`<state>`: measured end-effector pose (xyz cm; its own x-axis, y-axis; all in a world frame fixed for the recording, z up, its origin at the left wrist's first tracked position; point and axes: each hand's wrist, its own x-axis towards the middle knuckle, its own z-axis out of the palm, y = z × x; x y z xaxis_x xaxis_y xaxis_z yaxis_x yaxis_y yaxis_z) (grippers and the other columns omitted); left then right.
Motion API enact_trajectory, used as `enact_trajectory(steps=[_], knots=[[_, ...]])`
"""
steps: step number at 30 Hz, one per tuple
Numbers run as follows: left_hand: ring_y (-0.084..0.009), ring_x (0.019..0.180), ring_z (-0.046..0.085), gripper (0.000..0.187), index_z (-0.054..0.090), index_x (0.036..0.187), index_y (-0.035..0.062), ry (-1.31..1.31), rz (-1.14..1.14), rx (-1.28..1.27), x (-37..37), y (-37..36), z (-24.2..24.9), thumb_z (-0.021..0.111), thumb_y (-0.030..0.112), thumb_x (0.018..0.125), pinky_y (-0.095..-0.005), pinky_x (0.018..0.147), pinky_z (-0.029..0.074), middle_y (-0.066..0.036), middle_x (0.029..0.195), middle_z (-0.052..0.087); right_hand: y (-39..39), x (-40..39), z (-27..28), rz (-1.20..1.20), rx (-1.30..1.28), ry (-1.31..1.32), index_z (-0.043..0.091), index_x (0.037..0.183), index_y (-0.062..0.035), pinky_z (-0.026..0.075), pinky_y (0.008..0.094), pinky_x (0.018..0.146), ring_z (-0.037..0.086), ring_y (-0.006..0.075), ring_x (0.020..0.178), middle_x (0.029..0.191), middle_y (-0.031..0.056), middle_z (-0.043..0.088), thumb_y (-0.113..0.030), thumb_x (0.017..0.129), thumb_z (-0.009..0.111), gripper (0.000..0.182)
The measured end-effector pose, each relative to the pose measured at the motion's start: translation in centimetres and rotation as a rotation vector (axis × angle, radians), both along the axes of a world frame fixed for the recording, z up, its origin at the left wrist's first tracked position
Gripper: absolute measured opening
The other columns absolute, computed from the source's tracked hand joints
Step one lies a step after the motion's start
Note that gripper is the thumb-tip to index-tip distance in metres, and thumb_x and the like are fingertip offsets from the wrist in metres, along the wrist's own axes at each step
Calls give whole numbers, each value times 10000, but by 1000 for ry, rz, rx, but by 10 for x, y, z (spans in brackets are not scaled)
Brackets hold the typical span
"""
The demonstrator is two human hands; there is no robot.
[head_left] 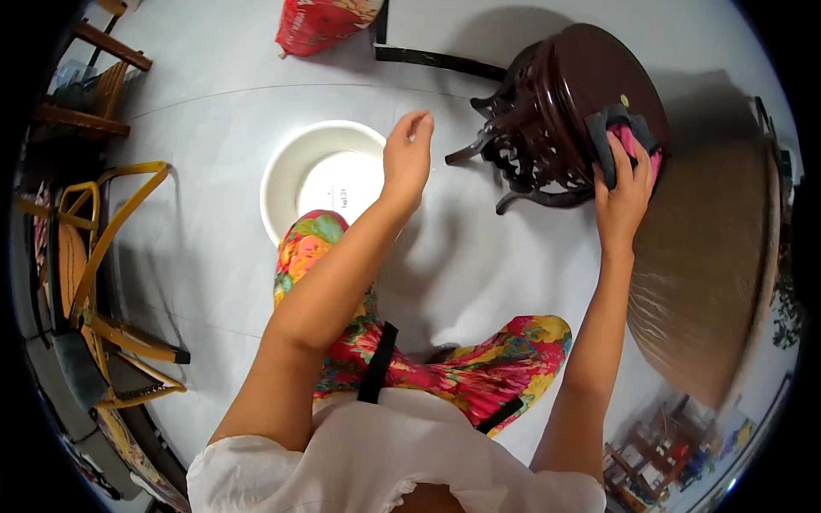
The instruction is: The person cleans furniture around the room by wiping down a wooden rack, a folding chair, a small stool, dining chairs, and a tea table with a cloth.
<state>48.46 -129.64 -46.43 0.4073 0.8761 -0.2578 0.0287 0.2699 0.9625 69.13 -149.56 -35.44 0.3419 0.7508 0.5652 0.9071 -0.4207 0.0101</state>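
Note:
My right hand (624, 192) presses a dark grey and pink cloth (609, 128) against the round top of a dark brown carved wooden stand (590, 73). Its fingers are bent over the cloth, and part of the cloth is hidden under them. The stand lies tipped toward me, its curved legs pointing left. My left hand (407, 158) hovers in the air beside the rim of a white basin (278, 184), fingers loosely curled, a gap between thumb and fingers, nothing visible in it. Dark print shows on the basin's white bottom.
A red bag (321, 26) lies on the grey floor (205, 120) at the top. Yellow-framed chair (103, 248) and wooden furniture (85, 120) stand on the left. To the right is a large brown covered piece (701, 282). My knees in flowered trousers (505, 359) are below.

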Motion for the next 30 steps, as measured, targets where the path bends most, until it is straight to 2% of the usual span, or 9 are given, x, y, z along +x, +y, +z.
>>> enact_trajectory(steps=[1,6,8,11,14,15,16,22,30], knots=[[-170,1102,540,412,629,1245,18,-6,-60,-97,1,-11,-1,591,335,985,-282,952,411,-81,1191,635,1,6,1,8,3,30,641,1269,-184,392,472,1032,515,359,1201,1286,139,547,-64,758,766,539],[-157,980,551,422,626,1256,34,157,-436,-25,13,-42,-5,592,353,981,-289,885,437,-60,1177,648,14,24,-9,45,25,84,661,1252,-185,386,459,1029,506,353,1194,1287,139,542,-170,805,765,459],[-158,948,555,427,626,1254,32,241,-516,-47,15,-49,-14,594,357,978,-282,865,445,-69,1189,656,26,26,-26,33,36,80,667,1249,-189,379,469,1032,495,353,1204,1298,124,541,-100,768,747,496],[-213,919,582,398,637,1216,27,369,-650,-18,20,-46,11,612,332,962,-313,860,466,-119,1198,653,50,34,-47,-20,46,89,673,1240,-198,376,477,1028,488,352,1213,1309,110,541,-50,720,731,544],[-300,983,603,356,646,1171,21,418,-649,390,23,-63,-10,632,289,938,-369,895,477,-167,1193,639,59,38,-56,-74,41,123,684,1222,-207,379,487,1016,484,345,1221,1320,95,544,-17,655,720,600],[-364,1061,593,330,648,1150,21,412,-648,468,25,-71,-12,647,255,917,-424,936,470,-182,1182,631,58,42,-58,-91,49,118,691,1206,-216,384,488,1005,495,336,1211,1311,88,549,-1,631,715,615],[-366,1075,590,332,647,1150,19,446,-662,488,18,-83,-6,649,253,915,-428,944,467,-182,1184,631,52,37,-53,-87,55,138,692,1204,-221,386,486,1000,500,333,1206,1307,84,551,3,628,713,618],[-375,1109,581,333,644,1149,17,578,-776,414,-11,-130,5,653,246,907,-450,972,458,-188,1178,634,39,29,-43,-121,65,146,701,1163,-275,385,462,964,506,295,1195,1291,44,555,20,640,695,600],[-364,1062,608,318,655,1116,2,691,-853,318,-94,-221,-6,661,212,877,-434,928,485,-189,1109,659,-20,13,-31,-124,-57,327,701,1144,-235,383,447,985,497,297,1185,1276,49,554,31,708,679,511]])
